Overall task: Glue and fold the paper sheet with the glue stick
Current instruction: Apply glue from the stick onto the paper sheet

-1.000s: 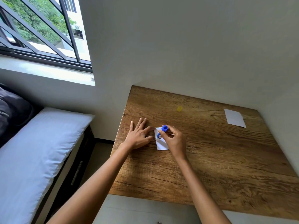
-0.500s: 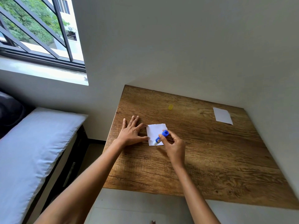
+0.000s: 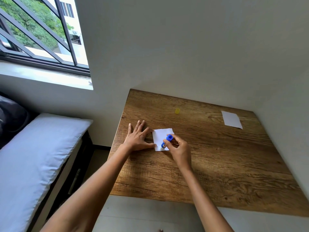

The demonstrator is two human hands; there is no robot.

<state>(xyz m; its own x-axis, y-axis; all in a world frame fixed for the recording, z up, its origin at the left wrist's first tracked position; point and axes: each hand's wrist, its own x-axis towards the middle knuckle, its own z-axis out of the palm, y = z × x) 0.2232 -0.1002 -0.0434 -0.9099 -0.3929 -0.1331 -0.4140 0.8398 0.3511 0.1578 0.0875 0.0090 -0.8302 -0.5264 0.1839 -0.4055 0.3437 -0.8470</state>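
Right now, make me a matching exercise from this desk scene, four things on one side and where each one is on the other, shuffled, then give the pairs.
Things
1. glue stick
2. yellow cap
3. spare paper sheet
4. left hand

Places
A. far right of the desk
B. flat on the desk, fingertips at the small paper's left edge
C. gripped by the right hand
D. alone, towards the wall

Pairs: 1-C, 2-D, 3-A, 4-B

Soft daylight enters from the window (image 3: 38, 34); focus is sharp, with wide-angle bending at edges.
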